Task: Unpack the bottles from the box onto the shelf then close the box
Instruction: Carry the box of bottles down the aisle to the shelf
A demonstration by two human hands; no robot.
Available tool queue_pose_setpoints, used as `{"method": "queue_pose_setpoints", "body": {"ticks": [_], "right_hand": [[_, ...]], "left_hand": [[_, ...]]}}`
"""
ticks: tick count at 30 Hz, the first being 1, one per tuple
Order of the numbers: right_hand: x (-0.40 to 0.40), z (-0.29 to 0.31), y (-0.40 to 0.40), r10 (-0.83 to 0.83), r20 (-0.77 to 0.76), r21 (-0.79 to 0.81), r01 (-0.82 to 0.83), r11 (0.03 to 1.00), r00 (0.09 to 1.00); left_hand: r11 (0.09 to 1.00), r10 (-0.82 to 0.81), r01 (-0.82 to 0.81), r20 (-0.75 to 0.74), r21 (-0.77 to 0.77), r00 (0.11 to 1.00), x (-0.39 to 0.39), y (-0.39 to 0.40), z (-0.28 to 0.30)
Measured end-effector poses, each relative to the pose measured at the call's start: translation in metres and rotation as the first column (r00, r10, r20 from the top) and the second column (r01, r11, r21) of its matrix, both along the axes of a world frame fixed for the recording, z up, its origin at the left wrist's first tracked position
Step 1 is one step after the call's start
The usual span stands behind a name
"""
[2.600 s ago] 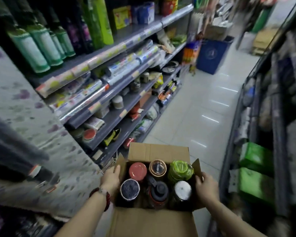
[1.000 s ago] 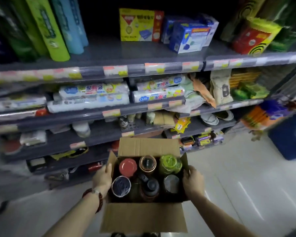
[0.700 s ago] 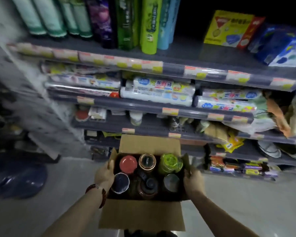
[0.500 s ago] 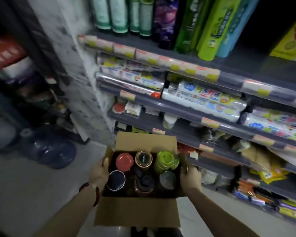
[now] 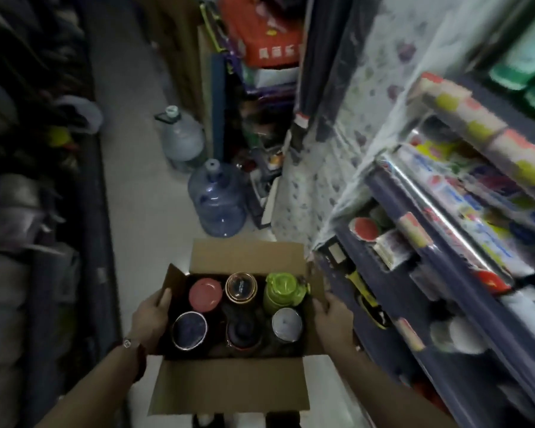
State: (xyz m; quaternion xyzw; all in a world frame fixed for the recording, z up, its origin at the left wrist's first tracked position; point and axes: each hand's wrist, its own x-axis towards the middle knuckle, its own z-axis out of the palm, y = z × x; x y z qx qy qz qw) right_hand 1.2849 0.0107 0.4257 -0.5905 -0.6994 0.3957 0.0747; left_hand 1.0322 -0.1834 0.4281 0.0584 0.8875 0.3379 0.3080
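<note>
- Both hands grip the box: left hand (image 5: pixel 150 319) on its left wall, right hand (image 5: pixel 332 316) on its right.
- Box (image 5: pixel 229 384) is carried open, flaps up, beside the shelf (image 5: pixel 414 304).
- Six bottles (image 5: pixel 280 291) stand inside; I judge the load heavy, the lids slippery, so I'd grasp each body.

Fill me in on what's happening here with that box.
A person is carrying an open cardboard box down a shop aisle, the left hand gripping its left side and the right hand its right side. Six bottles stand inside, among them one with a pink lid and a green bottle. None is out yet, and the flaps are open. Stocked shelves run along the right; two big water jugs stand on the floor ahead.
</note>
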Motion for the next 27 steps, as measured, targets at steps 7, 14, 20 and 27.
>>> {"method": "queue_pose_setpoints", "body": {"ticks": [7,14,20,27], "right_hand": [[-0.075,-0.065,0.004,0.15,0.011,-0.009,-0.15,0.989,0.989],[-0.132,-0.175,-0.006,0.195,0.019,-0.012,-0.194,0.981,0.981],[-0.175,-0.279,-0.015,0.24,0.044,0.025,-0.241,0.97,0.97],[-0.21,-0.373,-0.022,0.297,0.078,0.039,-0.3,0.953,0.952]], "left_hand": [[0.959,0.244,-0.263,0.164,0.106,0.956,-0.049,-0.068,-0.099],[0.894,0.396,-0.439,0.3,0.089,0.868,-0.078,-0.105,-0.202],[0.891,0.421,-0.447,0.229,0.077,0.878,-0.089,-0.106,-0.276],[0.859,0.493,-0.512,0.23,0.028,0.839,-0.11,-0.112,-0.371]]}}
